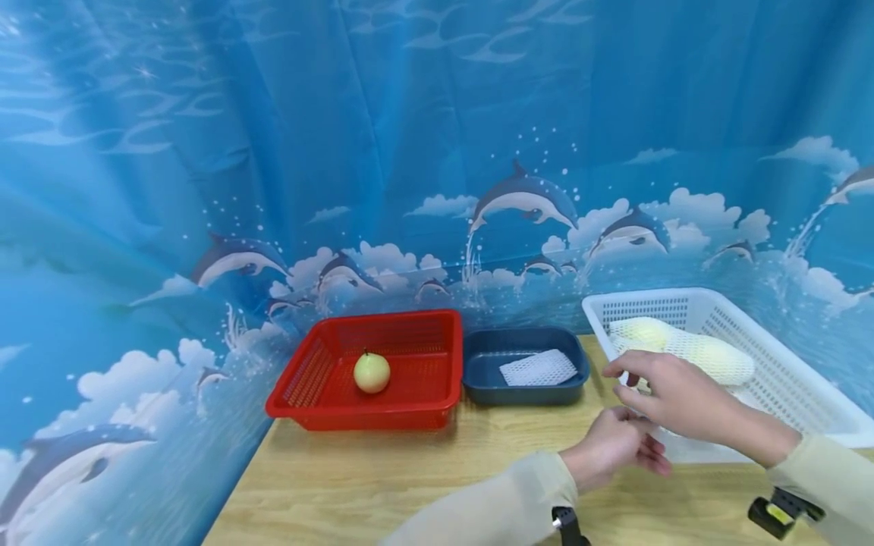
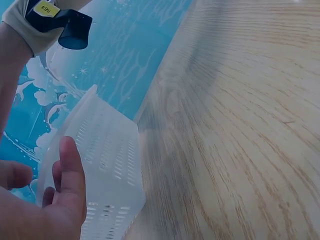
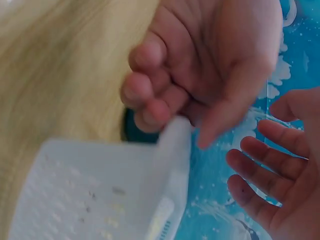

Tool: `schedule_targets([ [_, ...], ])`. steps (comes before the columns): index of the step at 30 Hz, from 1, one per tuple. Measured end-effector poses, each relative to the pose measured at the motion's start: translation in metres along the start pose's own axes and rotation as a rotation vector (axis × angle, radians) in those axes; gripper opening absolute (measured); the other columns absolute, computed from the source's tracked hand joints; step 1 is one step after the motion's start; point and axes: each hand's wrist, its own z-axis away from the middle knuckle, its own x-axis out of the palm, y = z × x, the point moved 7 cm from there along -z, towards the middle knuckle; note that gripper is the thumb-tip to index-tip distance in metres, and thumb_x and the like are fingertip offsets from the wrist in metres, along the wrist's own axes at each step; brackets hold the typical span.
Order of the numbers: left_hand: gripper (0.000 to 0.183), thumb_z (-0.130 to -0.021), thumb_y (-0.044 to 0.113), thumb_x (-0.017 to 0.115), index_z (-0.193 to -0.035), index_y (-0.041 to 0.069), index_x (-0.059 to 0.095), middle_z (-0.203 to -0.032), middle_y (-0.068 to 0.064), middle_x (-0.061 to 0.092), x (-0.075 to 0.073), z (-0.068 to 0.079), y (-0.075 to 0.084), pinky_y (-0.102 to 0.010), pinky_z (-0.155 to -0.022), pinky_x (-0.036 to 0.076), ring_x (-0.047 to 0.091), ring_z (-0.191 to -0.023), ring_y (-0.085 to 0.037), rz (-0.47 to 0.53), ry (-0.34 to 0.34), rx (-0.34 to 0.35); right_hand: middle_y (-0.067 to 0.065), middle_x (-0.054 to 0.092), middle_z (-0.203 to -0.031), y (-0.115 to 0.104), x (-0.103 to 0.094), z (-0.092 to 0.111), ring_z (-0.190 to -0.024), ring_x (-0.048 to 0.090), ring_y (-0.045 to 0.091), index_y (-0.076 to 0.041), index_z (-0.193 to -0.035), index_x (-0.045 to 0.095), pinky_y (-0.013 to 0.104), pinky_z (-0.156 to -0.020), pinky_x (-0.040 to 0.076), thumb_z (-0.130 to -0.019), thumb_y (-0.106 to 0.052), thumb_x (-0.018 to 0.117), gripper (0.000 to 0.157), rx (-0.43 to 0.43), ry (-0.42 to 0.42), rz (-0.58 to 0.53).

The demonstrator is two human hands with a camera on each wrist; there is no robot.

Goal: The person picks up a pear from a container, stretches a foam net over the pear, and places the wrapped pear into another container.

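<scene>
Both hands are together at the near left corner of a white basket (image 1: 812,379), with nothing held in either. My left hand (image 1: 611,447) is lower, its fingers loosely bent; in the right wrist view that left hand (image 3: 200,65) overlaps the basket's corner. Just above it is my right hand (image 1: 683,394), palm down in the head view, and its spread, slightly bent fingers (image 3: 270,165) show at the right of the right wrist view. Inside the white basket lie pears in white foam nets (image 1: 717,360), partly hidden behind the right hand.
A red basket (image 1: 382,421) at the left holds one bare pear (image 1: 372,372). Between the baskets stands a dark blue tub (image 1: 526,396) with an empty foam net (image 1: 539,368) in it. All stand on a wooden table (image 1: 382,485) before a dolphin-patterned curtain (image 1: 410,152).
</scene>
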Motion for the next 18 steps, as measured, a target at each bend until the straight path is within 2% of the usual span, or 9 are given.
schedule_targets([
  [5,0.013,-0.096,0.008,0.058,-0.090,0.016,0.067,-0.064,-0.005,0.058,-0.007,0.010,0.005,-0.034,-0.058,0.057,0.067,-0.062,-0.039,-0.066,0.029,0.007,-0.018,0.067,-0.096,-0.008,0.006,0.006,-0.082,0.059,-0.003,-0.029,-0.108,0.071,0.028,-0.068,0.052,-0.094,-0.014,0.065,0.021,-0.010,0.054,-0.065],
  [8,0.012,-0.091,0.003,0.059,-0.087,0.012,0.065,-0.063,-0.004,0.058,-0.011,0.017,0.007,-0.034,-0.061,0.058,0.063,-0.058,-0.027,-0.080,0.043,-0.019,-0.019,0.066,-0.093,-0.013,0.009,0.009,-0.080,0.059,-0.005,-0.028,-0.106,0.071,0.026,-0.068,0.053,-0.094,-0.013,0.065,0.019,-0.028,0.099,-0.119],
  [12,0.013,-0.084,-0.003,0.057,-0.087,0.009,0.060,-0.066,-0.004,0.058,-0.021,0.027,0.011,-0.034,-0.063,0.059,0.063,-0.060,-0.021,-0.129,0.043,-0.033,-0.017,0.068,-0.094,-0.018,0.014,0.013,-0.079,0.058,-0.006,-0.023,-0.104,0.072,0.023,-0.066,0.054,-0.094,-0.009,0.066,0.018,-0.054,0.148,-0.187],
  [15,0.010,-0.084,0.000,0.057,-0.088,0.009,0.061,-0.070,-0.002,0.061,-0.032,0.038,0.018,-0.031,-0.062,0.059,0.064,-0.060,-0.017,-0.256,0.044,-0.014,-0.015,0.070,-0.095,-0.021,0.016,0.014,-0.077,0.058,-0.007,-0.023,-0.102,0.072,0.022,-0.064,0.053,-0.093,-0.008,0.068,0.019,-0.074,0.186,-0.201],
  [18,0.007,-0.087,0.006,0.060,-0.087,0.012,0.063,-0.070,0.001,0.063,-0.047,0.050,0.028,-0.025,-0.058,0.056,0.062,-0.057,-0.010,-0.429,0.067,0.037,-0.015,0.071,-0.095,-0.025,0.019,0.015,-0.076,0.057,-0.007,-0.023,-0.100,0.072,0.022,-0.062,0.052,-0.091,-0.005,0.068,0.021,-0.100,0.226,-0.187],
])
